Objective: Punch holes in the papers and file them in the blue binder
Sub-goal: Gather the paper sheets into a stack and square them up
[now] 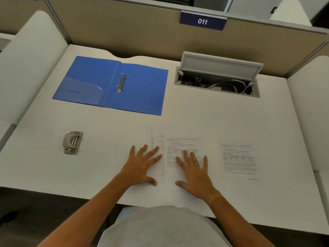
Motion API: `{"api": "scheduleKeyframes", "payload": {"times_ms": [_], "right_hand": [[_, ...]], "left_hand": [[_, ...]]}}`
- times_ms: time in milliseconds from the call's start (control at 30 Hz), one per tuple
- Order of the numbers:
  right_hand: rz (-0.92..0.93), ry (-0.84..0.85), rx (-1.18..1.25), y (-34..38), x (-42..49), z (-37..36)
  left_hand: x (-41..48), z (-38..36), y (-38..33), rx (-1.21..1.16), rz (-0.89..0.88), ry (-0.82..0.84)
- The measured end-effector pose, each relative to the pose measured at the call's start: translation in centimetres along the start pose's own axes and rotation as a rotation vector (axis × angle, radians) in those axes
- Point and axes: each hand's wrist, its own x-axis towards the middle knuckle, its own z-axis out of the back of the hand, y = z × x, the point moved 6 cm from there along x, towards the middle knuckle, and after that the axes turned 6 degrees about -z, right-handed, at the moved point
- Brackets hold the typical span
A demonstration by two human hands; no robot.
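Note:
The blue binder (114, 86) lies open flat at the back left of the white desk, its metal ring mechanism (121, 83) bare. A grey hole punch (72, 142) sits at the front left. Two overlapping printed papers (170, 145) lie at the front centre, and a third printed sheet (239, 159) lies apart to their right. My left hand (142, 166) rests flat, fingers spread, on the left edge of the overlapping papers. My right hand (195, 172) rests flat and spread on the upper sheet. Neither hand grips anything.
An open cable hatch (217, 82) with its lid raised and wires inside is set into the desk at the back right. Beige partition walls with a "011" label (203, 21) close off the back. White side panels flank the desk (195, 113).

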Motion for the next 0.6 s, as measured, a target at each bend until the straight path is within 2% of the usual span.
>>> {"api": "scheduleKeyframes", "payload": {"times_ms": [167, 233, 333, 400, 467, 600], "right_hand": [[-0.004, -0.075, 0.094, 2.0, 2.2, 1.1], [-0.123, -0.146, 0.195, -1.1, 1.1, 2.0], [-0.391, -0.236, 0.328, -9.6, -3.3, 1.7], [-0.562, -0.227, 0.392, -15.1, -6.7, 0.5], [-0.655, -0.164, 0.386, -18.0, -8.7, -0.7], [-0.619, -0.111, 0.372, -16.1, -7.6, -1.2]], "left_hand": [[0.3, 1.0, 0.3, -0.03, 0.047, -0.046], [0.2, 0.9, 0.5, -0.017, 0.035, -0.072], [0.5, 0.3, 0.3, -0.006, 0.032, -0.101], [0.9, 0.2, 0.0, -0.015, 0.062, -0.101], [1.5, 0.2, -0.1, -0.03, 0.095, -0.082], [2.5, 0.5, -0.6, -0.057, 0.123, -0.025]]}}
